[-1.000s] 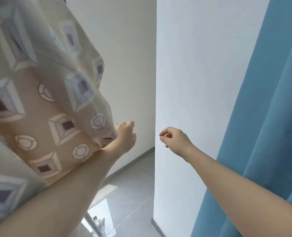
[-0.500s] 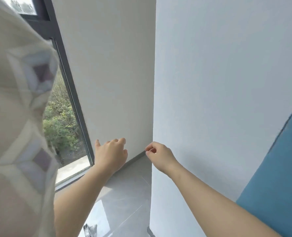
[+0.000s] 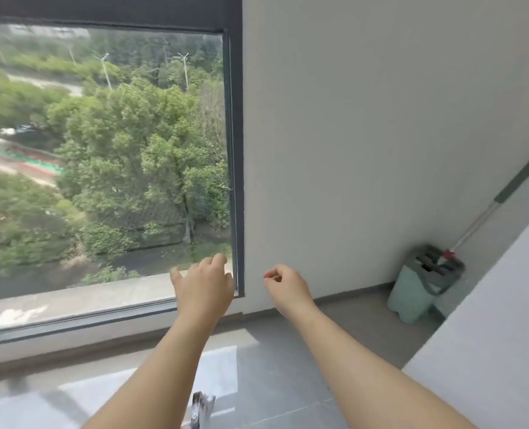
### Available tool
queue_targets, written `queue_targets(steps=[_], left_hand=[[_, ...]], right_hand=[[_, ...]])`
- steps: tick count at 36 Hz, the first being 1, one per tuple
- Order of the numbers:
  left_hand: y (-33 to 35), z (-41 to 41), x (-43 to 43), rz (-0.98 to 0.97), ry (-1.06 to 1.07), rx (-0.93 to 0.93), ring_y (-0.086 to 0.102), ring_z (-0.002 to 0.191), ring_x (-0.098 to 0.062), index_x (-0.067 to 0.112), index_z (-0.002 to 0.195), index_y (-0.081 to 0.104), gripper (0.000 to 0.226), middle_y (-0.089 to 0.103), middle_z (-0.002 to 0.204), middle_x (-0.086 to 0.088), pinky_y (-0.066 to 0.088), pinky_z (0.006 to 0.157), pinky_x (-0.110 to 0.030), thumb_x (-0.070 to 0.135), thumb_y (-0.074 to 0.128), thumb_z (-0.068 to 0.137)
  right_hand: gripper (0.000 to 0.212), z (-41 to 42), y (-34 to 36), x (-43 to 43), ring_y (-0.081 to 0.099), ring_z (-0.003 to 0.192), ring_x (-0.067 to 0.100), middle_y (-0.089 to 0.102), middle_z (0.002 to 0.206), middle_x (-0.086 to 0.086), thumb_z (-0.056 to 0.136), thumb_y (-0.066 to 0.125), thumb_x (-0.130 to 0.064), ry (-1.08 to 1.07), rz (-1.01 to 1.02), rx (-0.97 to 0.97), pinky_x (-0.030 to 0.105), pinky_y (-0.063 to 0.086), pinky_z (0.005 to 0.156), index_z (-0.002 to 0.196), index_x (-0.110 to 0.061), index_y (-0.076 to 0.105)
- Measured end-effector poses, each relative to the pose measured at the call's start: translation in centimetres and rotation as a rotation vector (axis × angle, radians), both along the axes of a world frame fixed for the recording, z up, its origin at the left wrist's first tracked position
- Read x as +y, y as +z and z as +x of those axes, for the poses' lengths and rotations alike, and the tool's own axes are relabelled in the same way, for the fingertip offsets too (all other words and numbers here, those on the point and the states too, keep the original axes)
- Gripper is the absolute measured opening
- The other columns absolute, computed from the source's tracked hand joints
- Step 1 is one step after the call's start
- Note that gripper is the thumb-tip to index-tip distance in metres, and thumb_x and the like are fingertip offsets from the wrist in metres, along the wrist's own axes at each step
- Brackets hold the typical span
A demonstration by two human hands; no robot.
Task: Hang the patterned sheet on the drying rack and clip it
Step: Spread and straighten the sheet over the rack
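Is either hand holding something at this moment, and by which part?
Nothing is held. The left hand is open; the right hand is curled, with nothing visible in it.

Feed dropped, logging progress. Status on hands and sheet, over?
Left hand open, empty. Right hand curled, nothing seen in it. Patterned sheet and rack out of view. Mop bucket in corner, apart from hands.
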State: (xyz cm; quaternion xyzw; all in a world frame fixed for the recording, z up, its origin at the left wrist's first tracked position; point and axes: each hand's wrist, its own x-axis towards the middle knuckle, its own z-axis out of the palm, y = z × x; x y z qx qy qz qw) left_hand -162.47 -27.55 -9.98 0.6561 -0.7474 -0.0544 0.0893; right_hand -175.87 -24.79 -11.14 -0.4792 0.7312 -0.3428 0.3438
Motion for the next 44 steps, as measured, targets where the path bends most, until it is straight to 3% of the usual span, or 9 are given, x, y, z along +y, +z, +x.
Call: queue_targets(steps=[5,11,15,18,25,31,34,44], left_hand=[[-1.3,3.9,-2.6,0.024,0.205,0.064,0.052,0.114,-0.019,0.024,0.127,0.046,0.033,0.055,0.127,0.005,0.019,0.109,-0.046,0.027,0.038,0.094],[-3.0,9.8,-4.6,0.064,0.478,0.067,0.054,0.111,-0.018,0.026,0.126,0.045,0.034,0.057,0.124,0.005,0.027,0.102,-0.04,0.027,0.036,0.094],[-4.2,13.4,-6.0,0.036,0.659,0.108,0.054,0.11,-0.019,0.025,0.127,0.047,0.035,0.058,0.121,0.004,0.032,0.094,-0.034,0.025,0.037,0.093],[-4.9,15.8,-6.5,0.028,0.813,0.119,0.053,0.111,-0.02,0.025,0.127,0.046,0.034,0.056,0.125,0.005,0.035,0.087,-0.03,0.027,0.037,0.094],[-6.3,19.0,-5.8,-0.024,1.228,0.234,0.05,0.118,-0.016,0.023,0.129,0.046,0.036,0.053,0.13,0.007,0.035,0.094,-0.029,0.026,0.038,0.095],[-6.8,19.9,-1.6,-0.037,1.508,0.274,0.048,0.119,-0.015,0.023,0.131,0.045,0.037,0.05,0.134,0.007,0.036,0.094,-0.028,0.024,0.038,0.095],[-6.6,20.3,0.9,-0.026,1.637,0.295,0.049,0.118,-0.017,0.022,0.131,0.045,0.036,0.05,0.134,0.006,0.037,0.093,-0.029,0.022,0.039,0.095],[-6.5,22.2,6.8,-0.109,1.891,0.334,0.048,0.12,-0.014,0.024,0.128,0.048,0.034,0.049,0.134,0.008,0.039,0.094,-0.028,0.024,0.041,0.094]], right_hand=[[0.018,4.4,-1.1,-4.8,0.047,0.074,0.011,0.051,0.08,-0.007,0.092,0.042,-0.015,0.239,0.017,-0.025,0.017,0.037,0.057,0.101,-0.015,0.058],[0.017,10.7,-2.9,-10.3,0.049,0.076,0.014,0.053,0.087,-0.003,0.093,0.042,-0.017,0.529,0.076,0.017,0.023,0.038,0.058,0.102,-0.016,0.057],[0.02,15.7,-4.4,-13.6,0.051,0.082,0.018,0.055,0.088,-0.001,0.093,0.043,-0.022,0.746,0.113,0.018,0.026,0.038,0.068,0.102,-0.015,0.059],[0.013,19.3,-5.5,-15.9,0.05,0.075,0.016,0.054,0.079,-0.006,0.092,0.043,-0.026,0.927,0.117,0.034,0.027,0.038,0.061,0.091,-0.021,0.055],[0.015,24.7,-6.0,-19.6,0.053,0.07,0.013,0.056,0.075,-0.009,0.089,0.045,-0.021,1.274,0.133,0.015,0.024,0.039,0.058,0.09,-0.022,0.06],[0.014,29.9,-6.2,-18.0,0.054,0.075,0.011,0.057,0.079,-0.008,0.092,0.043,-0.018,1.602,0.197,0.062,0.023,0.043,0.064,0.093,-0.02,0.056],[0.013,32.0,-6.4,-15.9,0.05,0.067,0.011,0.056,0.075,-0.006,0.092,0.043,-0.017,1.729,0.23,0.056,0.015,0.039,0.052,0.09,-0.019,0.055],[0.014,37.2,-6.7,-11.5,0.051,0.07,0.016,0.053,0.072,-0.006,0.091,0.043,-0.017,1.957,0.308,0.097,0.023,0.039,0.056,0.09,-0.017,0.057]])
